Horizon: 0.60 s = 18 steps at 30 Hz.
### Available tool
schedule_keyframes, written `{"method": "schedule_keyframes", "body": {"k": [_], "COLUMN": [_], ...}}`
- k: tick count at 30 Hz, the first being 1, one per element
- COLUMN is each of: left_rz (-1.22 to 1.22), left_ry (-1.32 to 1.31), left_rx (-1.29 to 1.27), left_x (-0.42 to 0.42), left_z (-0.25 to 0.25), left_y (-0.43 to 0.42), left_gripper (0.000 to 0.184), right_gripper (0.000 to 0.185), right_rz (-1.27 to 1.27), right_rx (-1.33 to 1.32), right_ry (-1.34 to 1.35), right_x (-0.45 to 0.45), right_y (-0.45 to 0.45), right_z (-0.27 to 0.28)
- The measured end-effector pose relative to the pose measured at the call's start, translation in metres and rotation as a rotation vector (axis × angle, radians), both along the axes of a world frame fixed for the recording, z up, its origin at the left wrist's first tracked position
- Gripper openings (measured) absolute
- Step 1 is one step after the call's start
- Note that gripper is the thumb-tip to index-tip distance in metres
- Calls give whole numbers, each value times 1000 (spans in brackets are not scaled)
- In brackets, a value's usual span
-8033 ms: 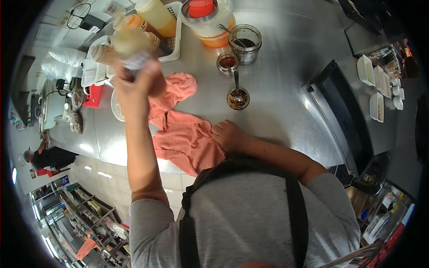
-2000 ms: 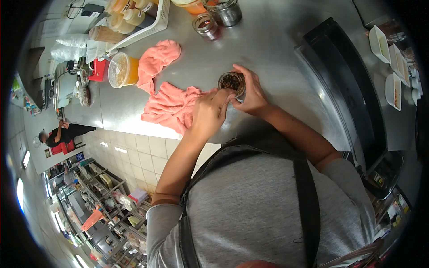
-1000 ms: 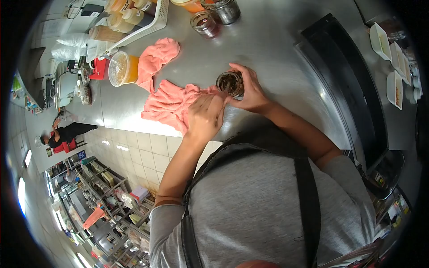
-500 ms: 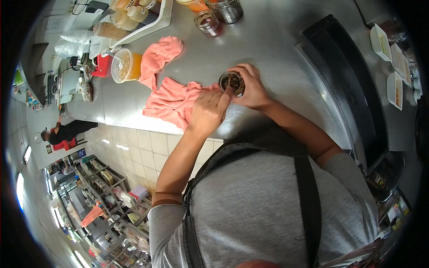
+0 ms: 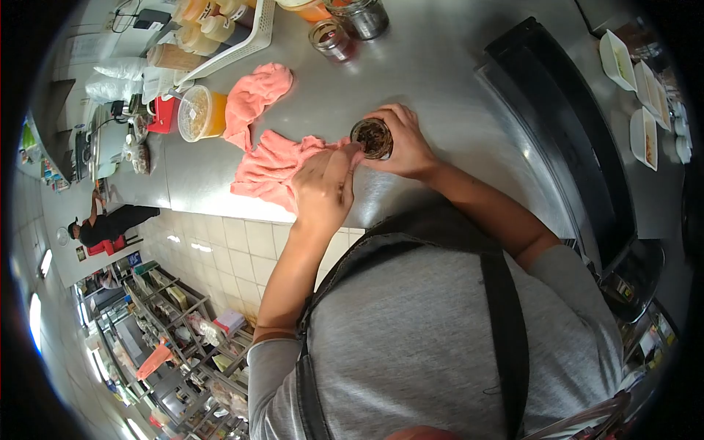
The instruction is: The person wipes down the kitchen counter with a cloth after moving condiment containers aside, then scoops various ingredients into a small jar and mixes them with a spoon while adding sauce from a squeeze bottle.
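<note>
A small glass jar point(image 5: 372, 138) with dark brown, flaky-looking contents is tilted so that its mouth faces me. My right hand point(image 5: 403, 139) is wrapped round its right side, just above the steel counter point(image 5: 440, 88). At the jar's left rim is my left hand point(image 5: 326, 180), its fingers drawn together near the mouth. Whatever those fingertips may hold is hidden. Under and behind my left hand lies a crumpled pink cloth point(image 5: 271, 165). A second pink cloth point(image 5: 257, 99) is bunched farther back.
An orange-filled plastic tub point(image 5: 205, 114) stands left of the cloths. Behind are a white basket point(image 5: 246, 44) of bottles, a small jar point(image 5: 331, 40) and a larger dark jar point(image 5: 363, 16). Right are a black ledge point(image 5: 565, 110) and white trays point(image 5: 644, 138). A person point(image 5: 110, 224) is far left.
My left hand has drawn back to the left, from over the jar's mouth to its rim, uncovering more of the contents. My right hand still holds the jar. The view has shifted slightly.
</note>
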<state>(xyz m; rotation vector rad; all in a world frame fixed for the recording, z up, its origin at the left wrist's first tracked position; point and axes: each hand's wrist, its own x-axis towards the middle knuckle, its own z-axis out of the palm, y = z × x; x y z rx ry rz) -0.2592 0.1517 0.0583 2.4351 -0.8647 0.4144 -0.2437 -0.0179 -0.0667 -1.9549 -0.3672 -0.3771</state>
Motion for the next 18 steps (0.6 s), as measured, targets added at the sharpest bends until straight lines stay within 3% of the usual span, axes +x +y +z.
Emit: {"method": "schedule_keyframes", "body": {"k": [6, 12, 15, 18], "left_rz": [-78, -127, -170, -34], "left_ry": [161, -65, -36, 152], "left_rx": [39, 10, 58, 93], "left_x": [11, 15, 20, 9], "left_z": [-38, -25, -41, -34], "left_y": [3, -2, -1, -5], "left_gripper": [6, 8, 8, 7], "right_gripper": [69, 68, 68, 67], "right_rz": [10, 1, 2, 8], "right_rx": [-19, -16, -18, -28], "right_ry": [-5, -14, -17, -15], "right_x": [2, 1, 2, -1], "right_y": [-1, -1, 0, 0], "right_z": [0, -2, -1, 0]}}
